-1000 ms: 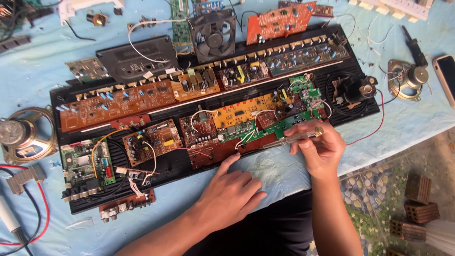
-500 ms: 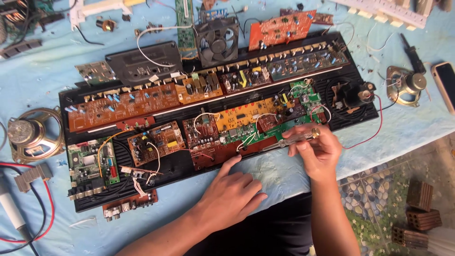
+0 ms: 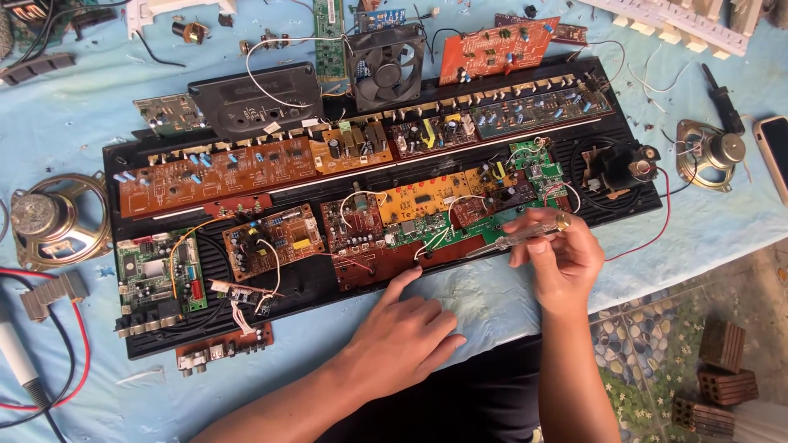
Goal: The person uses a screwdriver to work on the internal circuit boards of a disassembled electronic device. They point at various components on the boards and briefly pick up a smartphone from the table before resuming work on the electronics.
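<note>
The right hand (image 3: 558,261) pinches a slim screwdriver with a clear handle (image 3: 519,238) between thumb and fingertips, holding it almost level. Its brass-coloured end sticks out past the fingers, and its thin metal tip points toward a green circuit board (image 3: 414,232) at the near edge of a long black tray (image 3: 628,209). Whether the tip touches the board cannot be told.

The left hand (image 3: 402,332) lies flat on the blue cloth (image 3: 74,107) that covers the surface, close to the near edge. Its fingers are loosely together, and the forefinger stretches out so that its tip touches the tray's near rim, just beside a dark red-brown board (image 3: 373,262). It holds nothing.

The tray runs across the middle of the surface and is filled with circuit boards lying side by side: long brown ones along its far side, an orange-yellow board (image 3: 423,197) in the centre, and a green board with a flat cable (image 3: 156,271) at its left end. A black cooling fan (image 3: 386,56) leans at the tray's far edge, beside an orange board (image 3: 492,47) propped up on its edge.

A round loudspeaker (image 3: 53,221) lies near the left edge of the surface. A smaller one (image 3: 712,152) lies near the right edge, with a phone (image 3: 773,156) just beyond it. Red and black wires (image 3: 78,344) curl at the near left corner.
</note>
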